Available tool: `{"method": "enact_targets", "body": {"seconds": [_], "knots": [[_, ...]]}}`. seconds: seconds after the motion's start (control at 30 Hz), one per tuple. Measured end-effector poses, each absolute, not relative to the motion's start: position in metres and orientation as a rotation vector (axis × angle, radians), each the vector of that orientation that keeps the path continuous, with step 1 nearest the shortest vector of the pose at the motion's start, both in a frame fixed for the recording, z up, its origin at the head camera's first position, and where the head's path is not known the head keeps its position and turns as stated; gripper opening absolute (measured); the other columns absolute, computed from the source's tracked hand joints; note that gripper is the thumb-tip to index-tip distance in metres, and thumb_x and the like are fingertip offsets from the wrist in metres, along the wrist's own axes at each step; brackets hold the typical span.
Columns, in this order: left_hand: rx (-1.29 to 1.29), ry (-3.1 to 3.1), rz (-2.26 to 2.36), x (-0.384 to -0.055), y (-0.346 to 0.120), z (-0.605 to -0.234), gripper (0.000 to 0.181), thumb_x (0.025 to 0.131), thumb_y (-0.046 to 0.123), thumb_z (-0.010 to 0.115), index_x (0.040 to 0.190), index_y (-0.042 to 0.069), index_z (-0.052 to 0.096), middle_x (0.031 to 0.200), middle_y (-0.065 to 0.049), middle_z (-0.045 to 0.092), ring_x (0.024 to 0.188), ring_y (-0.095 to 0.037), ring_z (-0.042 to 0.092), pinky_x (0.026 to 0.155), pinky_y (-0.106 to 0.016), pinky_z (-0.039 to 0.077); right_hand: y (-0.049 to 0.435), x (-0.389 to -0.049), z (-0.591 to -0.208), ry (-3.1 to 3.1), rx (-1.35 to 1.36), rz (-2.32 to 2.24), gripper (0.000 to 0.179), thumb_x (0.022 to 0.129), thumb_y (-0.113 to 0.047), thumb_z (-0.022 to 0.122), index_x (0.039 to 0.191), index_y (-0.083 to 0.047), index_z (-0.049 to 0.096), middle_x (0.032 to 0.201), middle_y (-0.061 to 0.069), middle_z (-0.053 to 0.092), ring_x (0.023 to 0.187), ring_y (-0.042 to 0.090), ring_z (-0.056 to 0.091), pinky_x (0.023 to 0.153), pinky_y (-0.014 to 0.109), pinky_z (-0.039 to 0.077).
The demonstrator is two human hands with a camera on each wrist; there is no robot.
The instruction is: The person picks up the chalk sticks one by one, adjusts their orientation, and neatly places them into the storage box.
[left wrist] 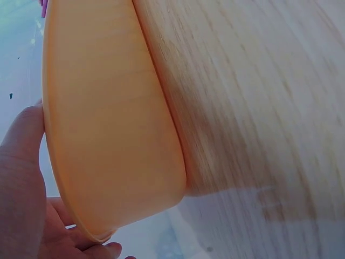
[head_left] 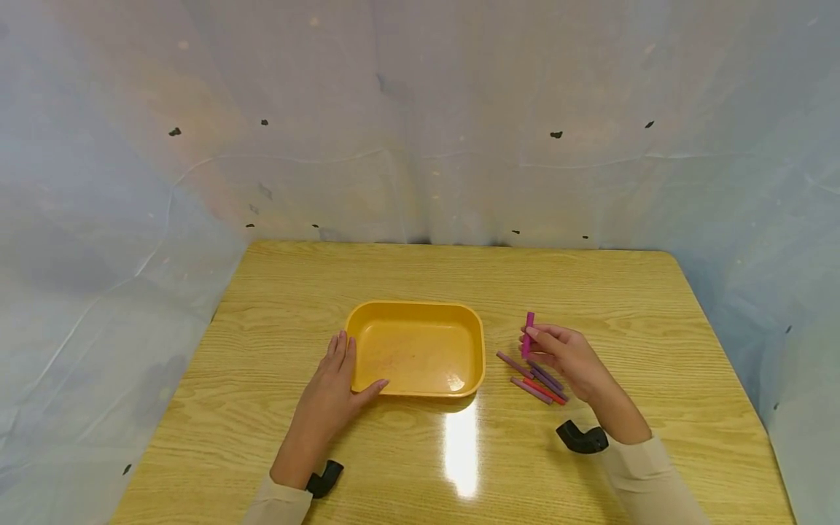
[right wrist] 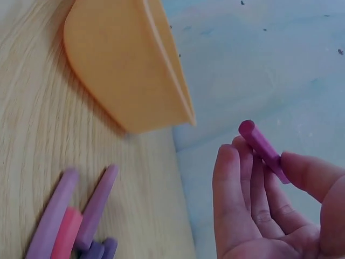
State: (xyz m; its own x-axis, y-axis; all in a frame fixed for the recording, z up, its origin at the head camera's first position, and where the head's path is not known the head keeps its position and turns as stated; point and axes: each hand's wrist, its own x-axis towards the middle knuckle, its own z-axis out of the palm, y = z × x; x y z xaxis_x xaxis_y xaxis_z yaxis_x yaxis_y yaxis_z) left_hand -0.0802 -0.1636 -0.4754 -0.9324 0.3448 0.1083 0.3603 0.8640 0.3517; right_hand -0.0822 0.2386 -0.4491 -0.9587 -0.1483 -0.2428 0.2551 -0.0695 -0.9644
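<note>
A yellow plastic tray point(head_left: 415, 391) stands on the table. My left hand point(head_left: 336, 383) rests on its near-left corner, fingers extended along the left rim and thumb across the front rim. In the left wrist view, the thumb point(left wrist: 24, 135) meets the rim of the tray point(left wrist: 113, 108). Right of the tray, my right hand point(head_left: 567, 356) pinches a magenta crayon point(head_left: 528, 335) between thumb and fingers, raised above the table. The right wrist view shows this crayon point(right wrist: 263, 148) angled, its blunt end free. Below that hand lie several purple crayons point(head_left: 514, 364) and a red crayon point(head_left: 554, 394).
The wood-grain table point(head_left: 407, 459) has a pale plastic sheet point(head_left: 420, 131) hanging behind it and along both sides. Black wrist mounts point(head_left: 582, 439) sit by both sleeves. Light glares off the table in front of the tray.
</note>
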Motion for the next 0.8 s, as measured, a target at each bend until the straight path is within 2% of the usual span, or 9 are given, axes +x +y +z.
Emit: {"method": "enact_targets", "body": {"seconds": [0.23,0.3,0.43,0.5,0.67,0.8], "knots": [[-0.562,-3.0,-0.579,-0.081,-0.164,-0.476,0.096,0.083,0.067,0.046,0.146,-0.003,0.022,0.15,-0.023,0.016,0.139,-0.031,0.011,0.105,-0.05,0.026,0.228,-0.081,-0.44,1.876,0.09,-2.139,0.026,0.096,-0.023,0.052,0.108,-0.003,0.063,0.1,0.003,0.067,0.094,0.018,0.064,0.083,0.03,0.05],[-0.562,-3.002,-0.583,-0.081,-0.164,-0.477,0.097,0.083,0.067,0.046,0.146,-0.003,0.022,0.151,-0.023,0.016,0.139,-0.032,0.012,0.105,-0.051,0.026,0.225,-0.08,-0.438,1.857,0.081,-2.147,0.027,0.096,-0.022,0.052,0.108,-0.001,0.063,0.1,0.004,0.067,0.093,0.018,0.064,0.083,0.03,0.05],[-0.565,-3.0,-0.583,-0.081,-0.164,-0.476,0.097,0.083,0.067,0.046,0.145,-0.004,0.022,0.15,-0.023,0.016,0.139,-0.034,0.014,0.105,-0.052,0.027,0.219,-0.08,-0.436,1.848,0.061,-2.138,0.038,0.096,-0.022,0.051,0.113,0.011,0.056,0.1,0.006,0.066,0.093,0.02,0.064,0.084,0.034,0.05],[-0.566,-3.001,-0.583,-0.081,-0.164,-0.476,0.097,0.083,0.067,0.046,0.145,-0.004,0.022,0.15,-0.024,0.016,0.138,-0.034,0.014,0.104,-0.052,0.027,0.216,-0.08,-0.436,1.838,0.057,-2.139,0.04,0.096,-0.021,0.051,0.114,0.015,0.053,0.1,0.009,0.065,0.095,0.024,0.064,0.085,0.037,0.049],[-0.56,-3.008,-0.586,-0.081,-0.164,-0.475,0.097,0.083,0.067,0.046,0.145,-0.004,0.022,0.151,-0.023,0.015,0.139,-0.033,0.012,0.104,-0.052,0.026,0.208,-0.081,-0.437,1.808,0.05,-2.138,0.032,0.095,-0.021,0.052,0.11,0.008,0.059,0.102,0.011,0.064,0.102,0.033,0.061,0.085,0.037,0.049],[-0.557,-3.013,-0.595,-0.081,-0.164,-0.476,0.098,0.083,0.067,0.046,0.145,-0.004,0.021,0.151,-0.022,0.013,0.139,-0.032,0.011,0.105,-0.052,0.025,0.202,-0.081,-0.437,1.796,0.052,-2.136,0.035,0.095,-0.022,0.053,0.113,0.008,0.057,0.106,0.012,0.063,0.099,0.029,0.062,0.084,0.035,0.05]]}}
